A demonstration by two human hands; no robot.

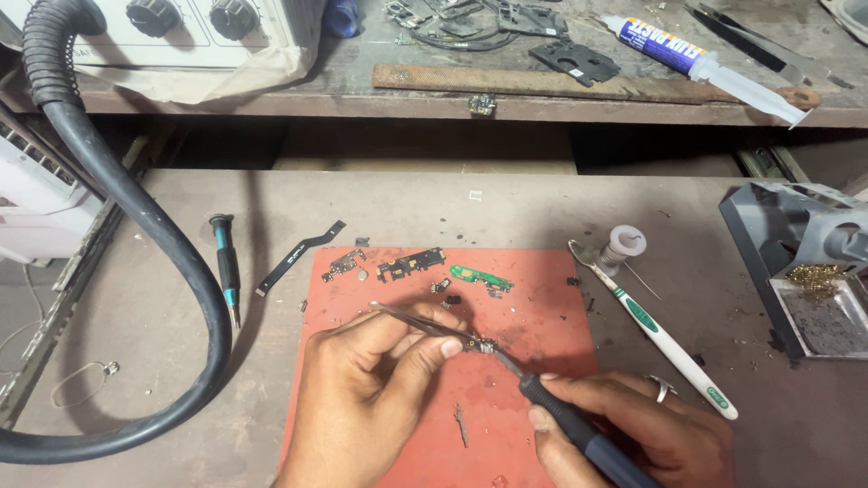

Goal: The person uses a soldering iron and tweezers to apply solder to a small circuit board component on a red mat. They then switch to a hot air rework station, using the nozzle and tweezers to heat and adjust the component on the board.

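A small metal connector part sits near the middle of the red rubber mat; the left hand pinches it in slim steel tweezers; the right hand grips a dark-handled soldering iron, tip touching it; best kept steady, tweezers firm

Circuit boards on mat, screwdriver left of mat, toothbrush right, hose far left
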